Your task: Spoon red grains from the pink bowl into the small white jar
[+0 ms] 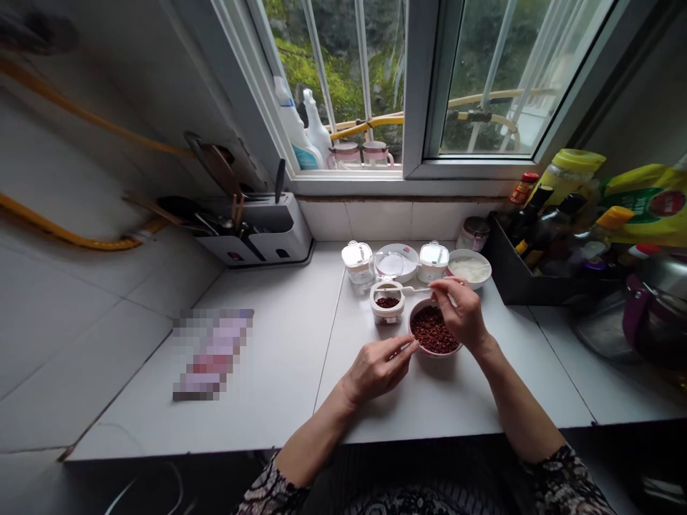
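Note:
My right hand (460, 312) is closed in a pinch on the handle of a small white spoon (416, 289). The spoon points left, its far end over the mouth of a small clear jar with a white rim (388, 317). Dark red, peppercorn-like grains (436, 329) fill much of a pink-rimmed bowl (439, 353) under my right hand. Some of the same grains lie low in the jar. On the bowl's left edge, my left hand (380, 368) pinches the rim between thumb and fingers. What is in the spoon's scoop is too small to make out.
Behind the jar stand two white-lidded jars (357, 262) (434, 260), a plate (403, 257) and a bowl of white granules (469, 269). A black box of bottles (515, 275) is at right. A utensil holder (284, 229) stands back left; a blurred pinkish item (217, 354) lies left.

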`<action>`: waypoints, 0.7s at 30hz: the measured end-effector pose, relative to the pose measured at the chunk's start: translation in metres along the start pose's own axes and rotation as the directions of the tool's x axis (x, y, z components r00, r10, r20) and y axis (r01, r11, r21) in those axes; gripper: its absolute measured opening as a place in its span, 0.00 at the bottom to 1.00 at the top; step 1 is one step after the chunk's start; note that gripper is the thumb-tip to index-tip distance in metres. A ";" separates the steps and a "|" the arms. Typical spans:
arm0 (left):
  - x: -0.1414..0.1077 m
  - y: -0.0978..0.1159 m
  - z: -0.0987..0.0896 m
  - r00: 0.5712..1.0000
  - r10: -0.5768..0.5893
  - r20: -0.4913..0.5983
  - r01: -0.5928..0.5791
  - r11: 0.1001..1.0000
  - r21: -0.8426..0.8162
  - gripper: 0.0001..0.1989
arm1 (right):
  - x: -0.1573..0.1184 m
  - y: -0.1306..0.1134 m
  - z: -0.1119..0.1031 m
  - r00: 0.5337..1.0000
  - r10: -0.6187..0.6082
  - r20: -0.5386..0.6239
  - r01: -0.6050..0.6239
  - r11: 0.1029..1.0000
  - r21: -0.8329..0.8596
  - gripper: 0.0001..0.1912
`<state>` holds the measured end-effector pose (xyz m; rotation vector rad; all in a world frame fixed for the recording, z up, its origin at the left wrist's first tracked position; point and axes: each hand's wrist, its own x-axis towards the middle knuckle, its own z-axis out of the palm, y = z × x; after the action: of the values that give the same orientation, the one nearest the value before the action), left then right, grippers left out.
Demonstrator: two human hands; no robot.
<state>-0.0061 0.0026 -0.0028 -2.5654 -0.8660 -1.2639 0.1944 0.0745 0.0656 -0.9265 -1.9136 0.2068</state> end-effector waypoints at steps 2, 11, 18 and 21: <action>0.000 0.000 0.000 1.000 0.000 0.001 0.000 1.000 -0.003 0.17 | -0.003 0.007 -0.010 0.991 0.132 0.028 -0.133 0.990 0.048 0.09; 0.001 0.000 -0.001 1.000 0.011 0.009 -0.011 1.000 -0.016 0.16 | -0.011 0.019 -0.015 0.942 0.182 0.280 -0.185 0.983 -0.015 0.11; -0.002 0.001 -0.001 0.999 -0.011 0.035 0.012 1.000 -0.016 0.18 | -0.014 0.014 -0.007 0.925 0.213 0.314 -0.228 0.974 0.012 0.10; -0.001 0.001 -0.001 0.999 -0.007 0.033 0.008 1.000 -0.012 0.18 | -0.013 0.016 -0.009 0.916 0.266 0.299 -0.299 0.951 0.072 0.10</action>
<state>-0.0068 0.0013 -0.0028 -2.6022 -0.8776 -1.2360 0.2132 0.0748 0.0536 -1.1421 -1.9955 0.6507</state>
